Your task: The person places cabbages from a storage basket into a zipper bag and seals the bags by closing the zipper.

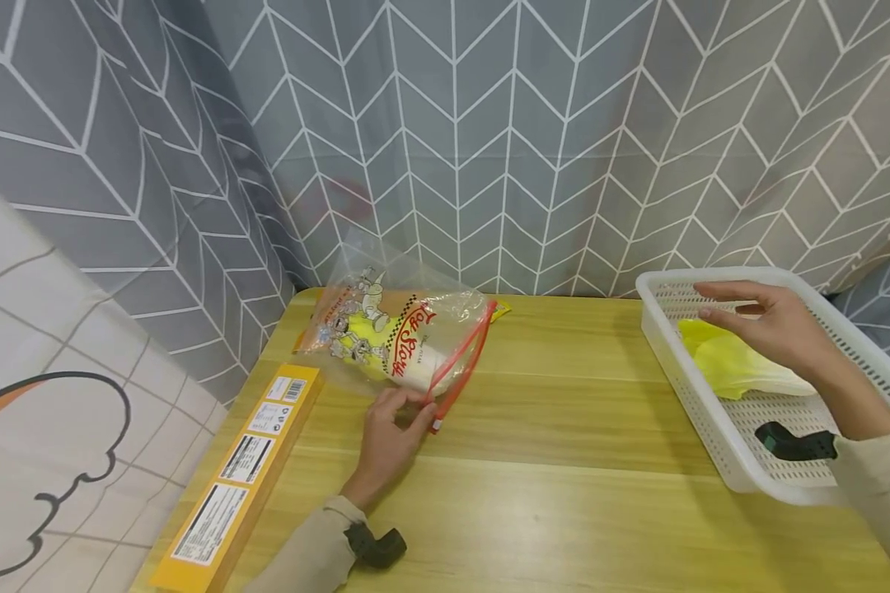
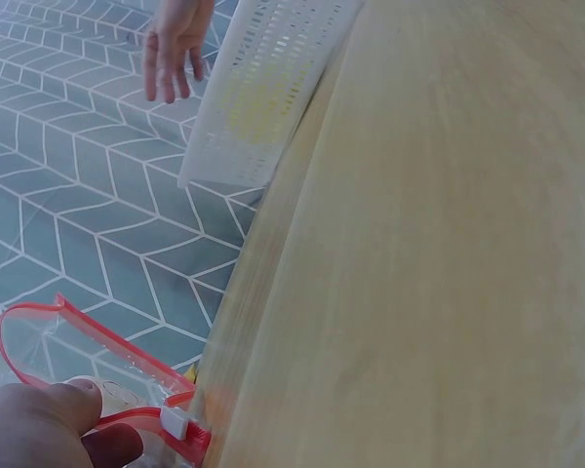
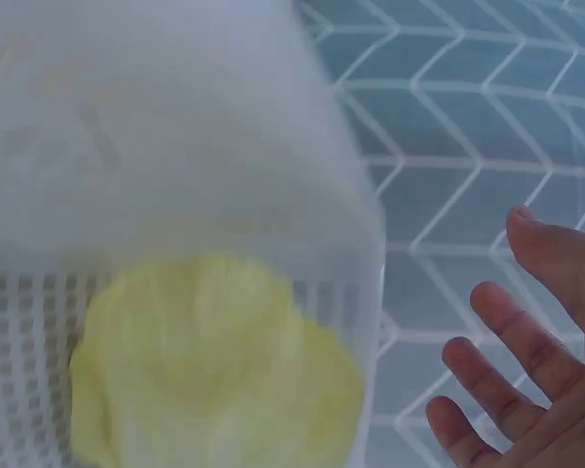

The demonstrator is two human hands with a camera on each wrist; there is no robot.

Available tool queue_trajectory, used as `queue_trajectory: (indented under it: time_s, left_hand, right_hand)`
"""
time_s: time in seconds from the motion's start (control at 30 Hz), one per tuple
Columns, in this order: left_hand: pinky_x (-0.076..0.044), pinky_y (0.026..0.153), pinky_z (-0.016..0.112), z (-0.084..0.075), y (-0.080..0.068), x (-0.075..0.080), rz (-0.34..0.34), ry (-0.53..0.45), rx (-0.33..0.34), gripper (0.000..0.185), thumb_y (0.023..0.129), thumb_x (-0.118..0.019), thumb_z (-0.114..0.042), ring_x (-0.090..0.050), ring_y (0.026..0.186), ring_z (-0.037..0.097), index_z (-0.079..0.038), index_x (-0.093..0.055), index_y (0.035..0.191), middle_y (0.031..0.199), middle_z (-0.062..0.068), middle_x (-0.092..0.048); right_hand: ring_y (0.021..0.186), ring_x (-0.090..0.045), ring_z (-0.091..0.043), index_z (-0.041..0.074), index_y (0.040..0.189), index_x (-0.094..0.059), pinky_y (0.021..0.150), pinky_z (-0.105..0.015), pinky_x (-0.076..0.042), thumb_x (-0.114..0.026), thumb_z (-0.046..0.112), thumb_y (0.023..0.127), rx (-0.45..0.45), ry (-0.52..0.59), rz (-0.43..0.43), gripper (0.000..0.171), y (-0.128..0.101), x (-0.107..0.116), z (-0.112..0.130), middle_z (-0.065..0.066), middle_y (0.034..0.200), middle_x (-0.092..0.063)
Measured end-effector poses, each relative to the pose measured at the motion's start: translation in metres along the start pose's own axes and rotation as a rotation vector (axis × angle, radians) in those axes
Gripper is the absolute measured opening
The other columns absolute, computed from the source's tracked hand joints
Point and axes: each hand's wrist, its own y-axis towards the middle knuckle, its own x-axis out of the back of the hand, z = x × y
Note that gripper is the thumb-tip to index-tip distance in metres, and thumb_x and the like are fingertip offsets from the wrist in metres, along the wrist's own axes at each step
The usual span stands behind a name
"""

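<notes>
Pale wooden desk [image 1: 564, 461]. White perforated plastic basket [image 1: 663, 346], right of frame, holds yellow-green cabbage leaf [image 1: 734, 371]; right hand [image 1: 767, 325] hovers over it, fingers spread, nothing lifted yet. Clear printed zip bag [image 1: 396, 333], centre-left, mouth open, already part-filled; left hand [image 1: 389, 441] pinches its red zip edge.

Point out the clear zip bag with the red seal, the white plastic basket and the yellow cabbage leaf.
Clear zip bag with red seal [image 1: 396, 333], head view, printed side.
White plastic basket [image 1: 686, 387], head view, near wall.
Yellow cabbage leaf [image 1: 727, 366], head view, middle.
</notes>
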Motion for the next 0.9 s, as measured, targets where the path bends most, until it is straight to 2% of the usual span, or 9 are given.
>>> queue_trajectory:
  time_s: [0.03, 0.1, 0.17, 0.23, 0.27, 0.33, 0.43, 0.57, 0.9]
  left_hand:
    - [-0.053, 0.072, 0.024, 0.001, 0.0, 0.0, -0.002, 0.005, -0.001, 0.011, 0.085, -0.082, -0.014, -0.062, 0.085, 0.011, -0.018, -0.074, 0.091, 0.091, -0.003, -0.065]
    - [-0.052, 0.073, 0.024, 0.001, 0.0, -0.001, -0.005, 0.007, -0.003, 0.011, 0.085, -0.083, -0.014, -0.062, 0.085, 0.012, -0.018, -0.074, 0.09, 0.091, -0.003, -0.065]
    - [-0.051, 0.073, 0.024, 0.002, 0.0, -0.002, -0.009, 0.01, -0.005, 0.011, 0.085, -0.083, -0.015, -0.062, 0.085, 0.013, -0.018, -0.074, 0.09, 0.09, -0.003, -0.065]
    - [-0.05, 0.072, 0.024, 0.001, 0.0, -0.001, -0.013, 0.011, -0.005, 0.011, 0.084, -0.084, -0.015, -0.061, 0.085, 0.013, -0.019, -0.074, 0.089, 0.09, -0.003, -0.065]
    - [-0.05, 0.072, 0.023, 0.001, 0.0, -0.001, -0.014, 0.011, -0.004, 0.011, 0.085, -0.084, -0.015, -0.061, 0.085, 0.013, -0.019, -0.074, 0.089, 0.09, -0.003, -0.065]
    - [-0.051, 0.072, 0.023, 0.0, 0.0, -0.001, -0.01, 0.01, 0.0, 0.011, 0.085, -0.083, -0.015, -0.061, 0.085, 0.014, -0.019, -0.074, 0.089, 0.09, -0.003, -0.065]
    - [-0.051, 0.072, 0.023, -0.001, 0.0, 0.0, -0.006, 0.019, 0.003, 0.011, 0.085, -0.083, -0.015, -0.06, 0.086, 0.013, -0.018, -0.074, 0.089, 0.091, -0.003, -0.065]
    - [-0.051, 0.073, 0.024, -0.001, 0.0, 0.0, -0.007, 0.044, -0.001, 0.01, 0.085, -0.083, -0.015, -0.059, 0.087, 0.01, -0.018, -0.073, 0.088, 0.091, -0.004, -0.065]
    - [-0.052, 0.072, 0.023, 0.0, 0.0, 0.001, -0.014, 0.044, -0.026, 0.011, 0.085, -0.083, -0.014, -0.06, 0.086, 0.011, -0.017, -0.073, 0.088, 0.091, -0.003, -0.065]
  right_hand:
    - [0.107, -0.039, 0.026, 0.01, 0.137, -0.064, 0.08, -0.004, -0.036, -0.071, 0.027, 0.097, -0.009, -0.025, 0.003, 0.045, 0.0, 0.003, -0.005, 0.046, 0.117, -0.046]
    - [0.12, -0.039, 0.017, 0.009, 0.14, -0.061, 0.094, -0.02, -0.039, -0.071, 0.029, 0.096, -0.022, -0.062, 0.021, 0.049, -0.001, 0.007, -0.014, 0.039, 0.124, -0.045]
    - [0.135, -0.04, -0.003, 0.008, 0.143, -0.057, 0.103, -0.043, -0.039, -0.073, 0.028, 0.095, -0.029, -0.09, 0.057, 0.054, -0.001, 0.011, -0.024, 0.022, 0.141, -0.05]
    - [0.147, -0.033, -0.029, 0.007, 0.149, -0.05, 0.105, -0.066, -0.032, -0.073, 0.027, 0.095, -0.045, -0.105, 0.115, 0.062, -0.001, 0.014, -0.033, -0.003, 0.156, -0.044]
    - [0.147, -0.029, -0.044, 0.006, 0.151, -0.046, 0.104, -0.075, -0.027, -0.074, 0.026, 0.094, -0.053, -0.108, 0.146, 0.067, -0.002, 0.016, -0.038, -0.017, 0.16, -0.039]
    - [0.142, -0.024, -0.061, 0.006, 0.155, -0.038, 0.101, -0.081, -0.024, -0.075, 0.026, 0.093, -0.072, -0.14, 0.205, 0.076, -0.004, 0.02, -0.045, -0.034, 0.158, -0.031]
    - [0.138, -0.02, -0.069, 0.007, 0.16, -0.028, 0.095, -0.083, -0.024, -0.076, 0.031, 0.091, -0.1, -0.183, 0.289, 0.087, -0.007, 0.023, -0.056, -0.039, 0.159, -0.021]
    - [0.135, -0.021, -0.071, 0.002, 0.159, -0.024, 0.091, -0.084, -0.027, -0.077, 0.031, 0.09, -0.103, -0.2, 0.353, 0.092, -0.011, 0.024, -0.065, -0.043, 0.157, -0.02]
    - [0.129, -0.029, -0.071, -0.004, 0.156, -0.025, 0.088, -0.084, -0.031, -0.076, 0.027, 0.091, -0.09, -0.218, 0.393, 0.088, -0.015, 0.02, -0.083, -0.045, 0.151, -0.029]
